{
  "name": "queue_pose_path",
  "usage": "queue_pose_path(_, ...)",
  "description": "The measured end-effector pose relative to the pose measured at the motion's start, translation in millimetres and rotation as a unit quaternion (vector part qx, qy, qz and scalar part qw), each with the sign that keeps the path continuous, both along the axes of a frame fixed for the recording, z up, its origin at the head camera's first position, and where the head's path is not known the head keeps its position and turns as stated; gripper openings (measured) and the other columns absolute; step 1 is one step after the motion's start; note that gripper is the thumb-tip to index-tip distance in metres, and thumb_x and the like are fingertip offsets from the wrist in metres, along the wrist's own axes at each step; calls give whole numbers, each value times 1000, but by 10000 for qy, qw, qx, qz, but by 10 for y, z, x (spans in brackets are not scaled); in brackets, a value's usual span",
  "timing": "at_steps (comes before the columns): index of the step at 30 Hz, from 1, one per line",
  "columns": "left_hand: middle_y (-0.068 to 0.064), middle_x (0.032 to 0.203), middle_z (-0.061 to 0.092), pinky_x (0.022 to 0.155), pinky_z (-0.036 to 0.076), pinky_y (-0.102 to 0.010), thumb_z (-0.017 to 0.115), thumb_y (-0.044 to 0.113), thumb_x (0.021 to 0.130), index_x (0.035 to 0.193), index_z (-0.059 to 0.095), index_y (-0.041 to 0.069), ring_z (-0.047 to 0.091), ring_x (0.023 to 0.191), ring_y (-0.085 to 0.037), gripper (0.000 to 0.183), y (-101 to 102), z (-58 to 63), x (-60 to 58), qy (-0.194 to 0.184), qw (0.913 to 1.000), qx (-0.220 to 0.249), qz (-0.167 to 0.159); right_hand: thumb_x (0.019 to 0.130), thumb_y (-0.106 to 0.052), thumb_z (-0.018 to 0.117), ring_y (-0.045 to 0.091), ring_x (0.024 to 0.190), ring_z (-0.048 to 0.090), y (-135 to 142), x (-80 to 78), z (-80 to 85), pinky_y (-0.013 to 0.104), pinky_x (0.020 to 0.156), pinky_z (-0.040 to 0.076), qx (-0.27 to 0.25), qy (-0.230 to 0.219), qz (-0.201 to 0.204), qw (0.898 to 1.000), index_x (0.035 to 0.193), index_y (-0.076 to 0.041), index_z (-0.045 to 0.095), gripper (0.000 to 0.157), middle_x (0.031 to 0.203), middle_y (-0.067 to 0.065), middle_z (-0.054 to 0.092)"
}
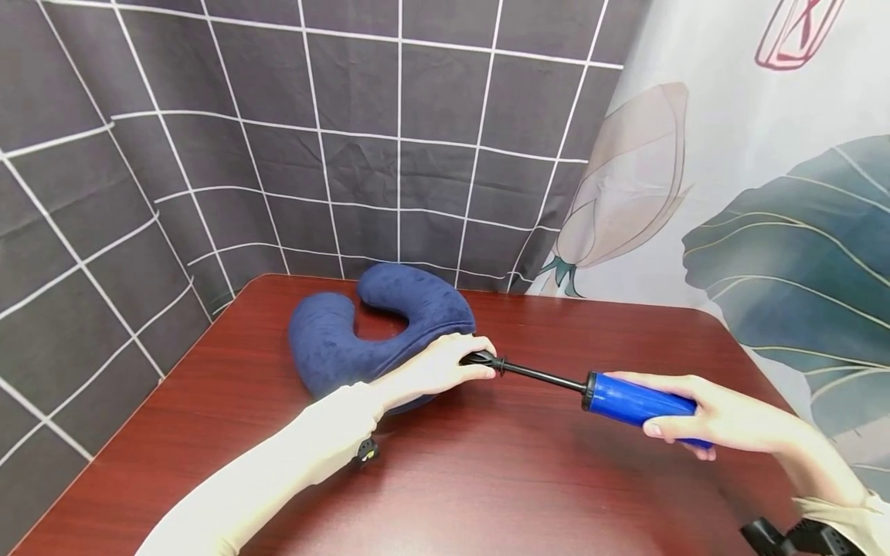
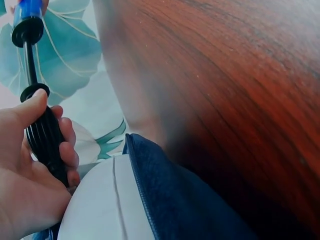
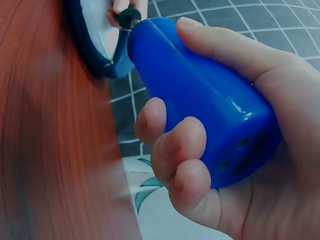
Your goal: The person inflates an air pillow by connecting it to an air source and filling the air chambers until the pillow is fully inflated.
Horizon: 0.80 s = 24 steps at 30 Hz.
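Observation:
A blue hand air pump [image 1: 626, 398] stretches between my two hands, its thin black rod [image 1: 542, 375] drawn out. My left hand [image 1: 441, 363] grips the ribbed black end piece [image 2: 45, 142], fingers and thumb curled round it. My right hand [image 1: 726, 417] wraps round the blue barrel [image 3: 200, 95]. Under the left hand lies a navy U-shaped neck pillow [image 1: 330, 347]. In the left wrist view its cover is unzipped, baring a white inner bladder [image 2: 95, 200] right beside that hand. Where the black tip meets the bladder is hidden by the hand.
A reddish-brown wooden table [image 1: 487, 494] carries the pillow. Behind it and on the left hangs a dark grey curtain [image 1: 354, 170] with white grid lines; a white floral curtain [image 1: 737, 139] hangs at the right.

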<state>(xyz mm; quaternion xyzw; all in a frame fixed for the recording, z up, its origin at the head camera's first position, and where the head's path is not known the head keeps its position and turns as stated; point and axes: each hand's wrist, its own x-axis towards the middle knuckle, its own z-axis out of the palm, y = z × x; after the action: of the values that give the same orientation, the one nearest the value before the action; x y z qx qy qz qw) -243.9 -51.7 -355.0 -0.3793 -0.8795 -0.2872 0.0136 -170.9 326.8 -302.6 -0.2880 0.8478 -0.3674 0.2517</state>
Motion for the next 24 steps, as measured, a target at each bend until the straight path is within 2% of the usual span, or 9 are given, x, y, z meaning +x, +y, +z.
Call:
queue_pose_path(5, 3, 85, 62, 76, 40, -24, 66, 33, 93, 105, 66, 21, 52, 81, -10, 18, -1, 22, 5, 26, 10000, 45, -15, 96, -16, 63, 5, 47, 53, -60, 40, 26, 30, 44, 47, 203, 549, -320, 9978, 151, -23, 38, 61, 101, 10, 62)
queue_pose_path(9, 4, 86, 63, 78, 41, -24, 66, 35, 93, 105, 66, 22, 52, 82, -10, 18, 1, 28, 9, 74, 10000, -4, 31, 93, -23, 68, 5, 46, 53, -245, -12, 3, 30, 43, 47, 237, 955, -502, 9939, 148, -27, 43, 60, 105, 13, 61)
queue_pose_path(13, 6, 87, 65, 79, 42, -25, 66, 35, 93, 104, 66, 23, 53, 84, -11, 17, -6, 22, 15, 102, 9998, 43, 169, 90, -28, 71, 8, 47, 55, -470, -126, -14, 33, 43, 49, 258, 955, -634, 9931, 145, -32, 46, 60, 106, 15, 61)
queue_pose_path(18, 5, 87, 65, 79, 42, -26, 65, 35, 94, 105, 65, 23, 53, 85, -12, 17, -9, -8, 32, 133, 9995, 63, 274, 87, -35, 74, 12, 47, 55, -753, -274, -63, 37, 44, 50, 322, 903, -777, 9924, 143, -32, 49, 61, 111, 15, 63)
queue_pose_path(24, 3, 90, 64, 78, 41, -28, 64, 35, 95, 107, 64, 23, 54, 86, -14, 17, -2, -34, 43, 109, 9995, -49, 291, 86, -42, 73, 15, 49, 58, -1049, -391, -151, 38, 47, 52, 477, 934, -793, 9913, 141, -36, 50, 60, 113, 13, 63)
